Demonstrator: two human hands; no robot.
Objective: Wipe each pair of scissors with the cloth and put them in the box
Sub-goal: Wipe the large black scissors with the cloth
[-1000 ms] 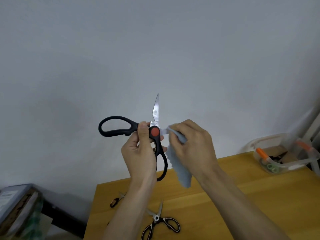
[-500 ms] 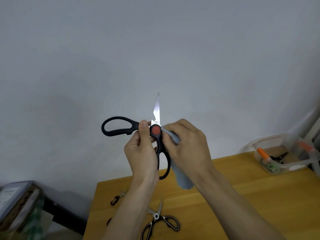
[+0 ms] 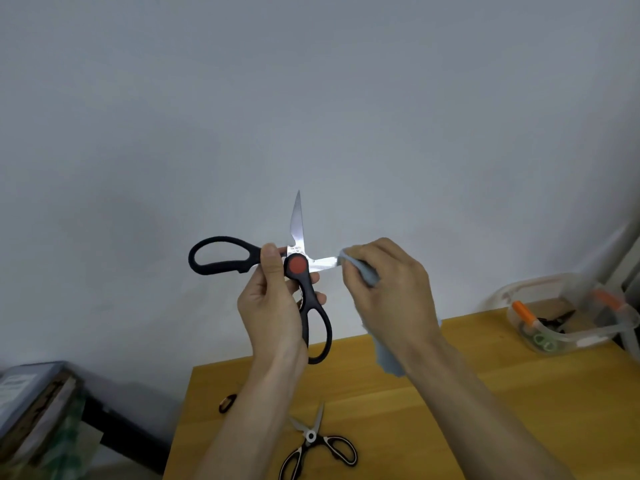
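Large black-handled scissors (image 3: 304, 282) with a red pivot are held up in front of the wall, blades spread wide apart. My left hand (image 3: 273, 306) grips them at the pivot and lower handle. One blade points up, the other points right. My right hand (image 3: 384, 292) pinches a light blue cloth (image 3: 388, 358) around the right-pointing blade, hiding its tip. The clear plastic box (image 3: 568, 341) stands at the table's far right with scissors inside.
On the wooden table (image 3: 433, 410) lie black-and-white scissors (image 3: 317, 445) near the front and a small pair (image 3: 227, 403) partly hidden by my left forearm. A stack of books (image 3: 31, 403) sits low at the left, beyond the table edge.
My right hand has slid the cloth outward to the right along the horizontal blade, away from the pivot, baring more of the steel. The left hand keeps its grip.
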